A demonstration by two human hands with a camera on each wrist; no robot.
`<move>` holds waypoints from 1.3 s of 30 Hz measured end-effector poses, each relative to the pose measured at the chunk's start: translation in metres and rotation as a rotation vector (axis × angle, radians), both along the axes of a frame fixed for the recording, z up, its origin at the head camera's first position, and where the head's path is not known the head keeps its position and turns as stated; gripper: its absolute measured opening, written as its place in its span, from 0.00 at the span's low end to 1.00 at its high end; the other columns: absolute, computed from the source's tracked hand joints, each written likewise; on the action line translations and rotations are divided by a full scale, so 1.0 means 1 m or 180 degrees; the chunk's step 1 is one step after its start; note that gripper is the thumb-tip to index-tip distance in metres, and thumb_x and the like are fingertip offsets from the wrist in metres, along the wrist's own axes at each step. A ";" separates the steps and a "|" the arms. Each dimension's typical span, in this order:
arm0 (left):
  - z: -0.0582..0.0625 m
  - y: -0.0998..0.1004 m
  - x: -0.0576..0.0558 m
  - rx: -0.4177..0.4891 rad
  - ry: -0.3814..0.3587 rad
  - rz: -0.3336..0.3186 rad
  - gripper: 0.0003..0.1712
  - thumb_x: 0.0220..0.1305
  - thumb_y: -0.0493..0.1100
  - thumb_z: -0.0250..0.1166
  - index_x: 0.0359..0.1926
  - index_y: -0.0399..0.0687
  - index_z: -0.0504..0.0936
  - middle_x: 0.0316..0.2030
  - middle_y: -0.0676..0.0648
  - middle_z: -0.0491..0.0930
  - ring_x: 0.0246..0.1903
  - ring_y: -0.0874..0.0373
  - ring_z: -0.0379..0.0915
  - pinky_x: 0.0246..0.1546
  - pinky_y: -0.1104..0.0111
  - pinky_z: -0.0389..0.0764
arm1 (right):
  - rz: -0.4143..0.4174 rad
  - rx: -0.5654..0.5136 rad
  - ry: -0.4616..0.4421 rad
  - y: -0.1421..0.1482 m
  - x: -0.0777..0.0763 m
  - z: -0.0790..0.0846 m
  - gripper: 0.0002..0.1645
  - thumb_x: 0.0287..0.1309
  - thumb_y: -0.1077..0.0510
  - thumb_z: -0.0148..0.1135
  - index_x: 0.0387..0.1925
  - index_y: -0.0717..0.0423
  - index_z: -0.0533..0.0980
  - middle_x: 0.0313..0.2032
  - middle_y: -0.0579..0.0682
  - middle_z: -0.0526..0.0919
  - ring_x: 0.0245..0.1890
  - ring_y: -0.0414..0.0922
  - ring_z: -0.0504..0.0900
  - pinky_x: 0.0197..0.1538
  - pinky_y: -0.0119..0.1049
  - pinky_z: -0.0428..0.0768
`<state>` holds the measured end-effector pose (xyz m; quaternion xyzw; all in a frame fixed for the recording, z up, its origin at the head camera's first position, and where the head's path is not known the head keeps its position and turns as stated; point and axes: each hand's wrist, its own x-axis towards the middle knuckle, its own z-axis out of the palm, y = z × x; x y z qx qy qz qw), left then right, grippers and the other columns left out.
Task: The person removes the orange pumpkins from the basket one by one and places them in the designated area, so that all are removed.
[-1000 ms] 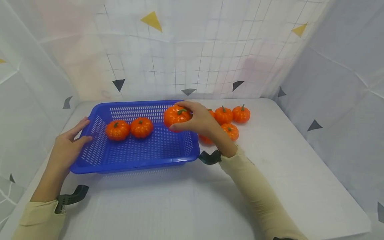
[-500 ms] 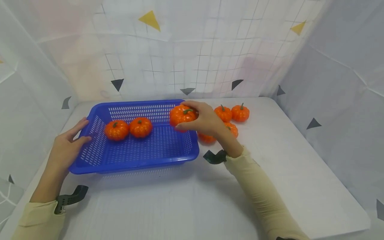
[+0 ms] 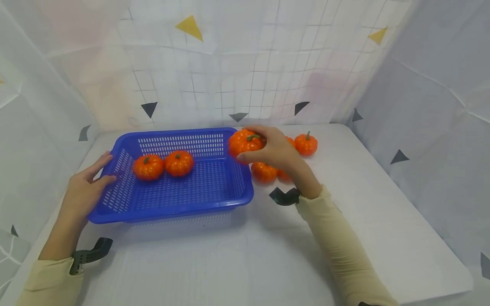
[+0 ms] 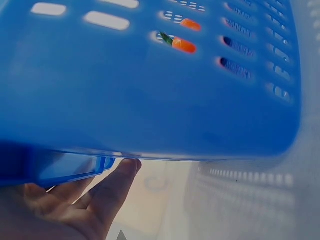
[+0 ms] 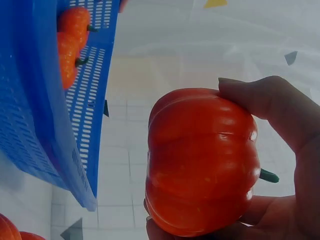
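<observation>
My left hand (image 3: 85, 187) grips the left rim of a blue plastic basket (image 3: 172, 210), thumb over the edge. In the left wrist view its fingers (image 4: 117, 187) show under the rim, against the perforated wall. My right hand (image 3: 277, 148) holds a small glossy orange pumpkin (image 3: 245, 143) with a green stem at the basket's right rim. In the right wrist view the thumb and fingers span this pumpkin (image 5: 200, 160), raised beside the basket wall (image 5: 47, 100). Inside the basket, on its left half, sit two similar pumpkins, one left (image 3: 148, 167) and one right (image 3: 179, 163).
On the white table (image 3: 344, 212), right of the basket, stand several more orange pumpkins, including one at the back (image 3: 306, 144) and one near the basket (image 3: 264, 172); my right hand and forearm partly cover the group. White sheeting (image 3: 237, 63) with triangle marks rises behind.
My right hand has moved right with the pumpkin, from above the basket's inside to its right rim. The left hand and the basket have stayed in place.
</observation>
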<state>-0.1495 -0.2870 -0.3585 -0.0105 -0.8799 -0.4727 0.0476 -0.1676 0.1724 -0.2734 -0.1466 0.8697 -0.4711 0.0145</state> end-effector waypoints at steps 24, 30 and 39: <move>-0.001 -0.001 -0.001 0.0000 -0.0023 0.0009 0.35 0.80 0.49 0.56 0.82 0.56 0.56 0.80 0.58 0.51 0.75 0.32 0.50 0.66 0.35 0.62 | -0.0402 0.0178 0.0044 0.039 -0.004 -0.005 0.44 0.52 0.46 0.78 0.71 0.46 0.75 0.57 0.48 0.80 0.56 0.49 0.76 0.60 0.52 0.77; 0.000 -0.001 -0.001 -0.0015 -0.0031 0.0020 0.35 0.80 0.50 0.55 0.82 0.57 0.56 0.80 0.60 0.51 0.75 0.32 0.50 0.65 0.35 0.63 | -0.0543 0.0215 -0.0016 0.050 -0.002 -0.006 0.44 0.53 0.45 0.78 0.71 0.47 0.74 0.60 0.50 0.78 0.58 0.50 0.75 0.61 0.54 0.77; -0.001 -0.001 0.000 -0.0007 -0.0008 0.0020 0.35 0.80 0.50 0.56 0.82 0.58 0.57 0.80 0.58 0.52 0.76 0.34 0.49 0.66 0.36 0.63 | -0.0751 0.0354 0.0008 0.065 -0.002 -0.006 0.43 0.55 0.47 0.76 0.72 0.49 0.73 0.64 0.52 0.76 0.60 0.53 0.74 0.63 0.56 0.76</move>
